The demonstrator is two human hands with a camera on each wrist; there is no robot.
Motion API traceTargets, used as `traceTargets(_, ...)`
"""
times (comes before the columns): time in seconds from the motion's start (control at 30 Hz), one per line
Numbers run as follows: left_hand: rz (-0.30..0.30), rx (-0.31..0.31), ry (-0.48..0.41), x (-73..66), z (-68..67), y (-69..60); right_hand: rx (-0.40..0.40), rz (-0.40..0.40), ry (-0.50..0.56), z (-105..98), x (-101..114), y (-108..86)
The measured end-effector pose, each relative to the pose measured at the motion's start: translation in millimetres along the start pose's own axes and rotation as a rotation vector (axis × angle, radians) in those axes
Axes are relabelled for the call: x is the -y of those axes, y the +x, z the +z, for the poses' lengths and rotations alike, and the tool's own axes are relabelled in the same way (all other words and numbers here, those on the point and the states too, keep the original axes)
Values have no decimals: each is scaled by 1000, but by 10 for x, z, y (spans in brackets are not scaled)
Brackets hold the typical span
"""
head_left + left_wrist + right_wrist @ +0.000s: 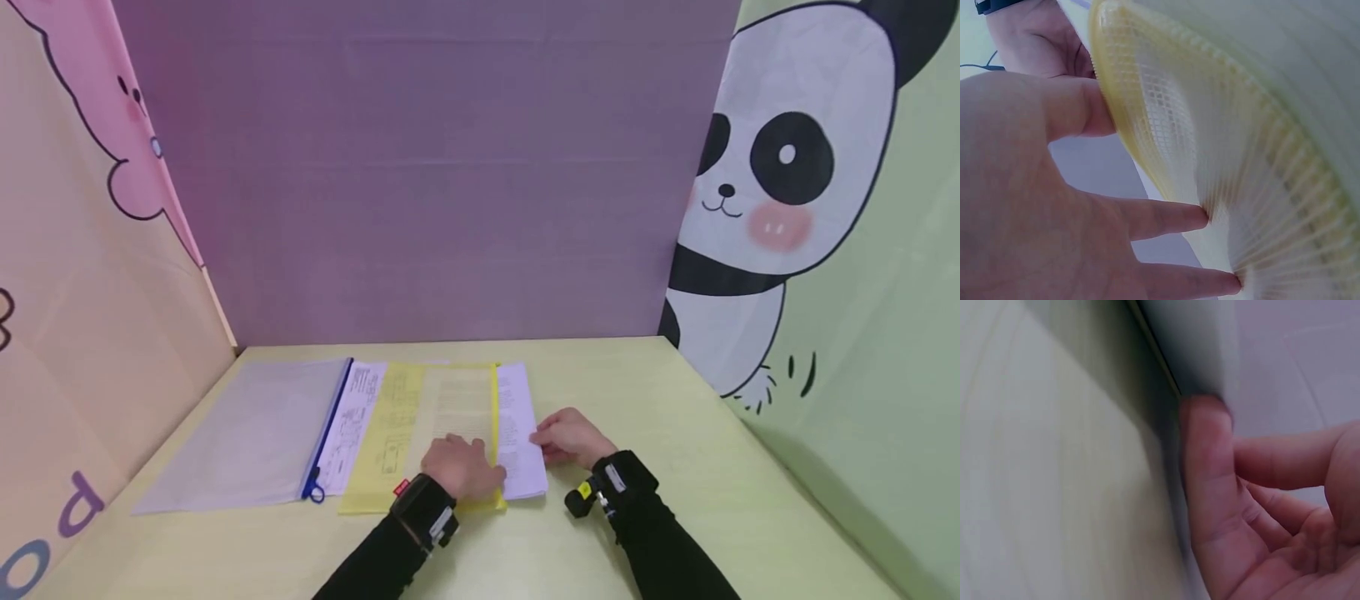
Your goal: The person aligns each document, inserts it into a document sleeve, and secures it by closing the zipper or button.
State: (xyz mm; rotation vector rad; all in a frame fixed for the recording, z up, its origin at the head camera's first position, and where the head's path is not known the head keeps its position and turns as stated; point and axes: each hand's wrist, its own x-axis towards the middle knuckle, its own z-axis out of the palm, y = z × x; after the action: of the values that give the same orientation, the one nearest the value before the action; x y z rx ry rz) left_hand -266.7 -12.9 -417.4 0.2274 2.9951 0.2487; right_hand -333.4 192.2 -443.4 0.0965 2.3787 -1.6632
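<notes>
A translucent yellow mesh zip pouch point(405, 417) lies near the middle of the table. My left hand point(461, 467) grips its right edge; in the left wrist view the thumb meets the yellow rim and the fingertips point(1194, 215) crease the mesh. White printed sheets point(521, 433) stick out past the pouch's right side. Their right edge is pinched between the thumb and fingers of my right hand point(573, 437). Print shows through the pouch; how far the sheets reach inside is hidden. More printed paper point(348, 425) shows to the left of the pouch.
A clear file pouch point(247, 433) with a dark blue zip edge point(330, 425) and ring pull lies flat at the left of the table point(675, 500). A purple panel point(450, 167) stands behind, with cartoon-printed walls on both sides.
</notes>
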Motion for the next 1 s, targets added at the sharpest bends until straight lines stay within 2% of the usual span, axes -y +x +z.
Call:
traceTargets(0.27,-15,12,-21,-11,-21,8,-32,-25,-13,34,15,47)
traceTargets(0.53,-27,24,-29,-31,-11,9,-13,-53,0,111,29,39)
traceTargets(0.83,1,-4,-20,-13,-8,10,21,-76,7,252,83,51)
traceTargets(1.0,0,0,-13,-11,0,23,33,-83,12,320,102,64)
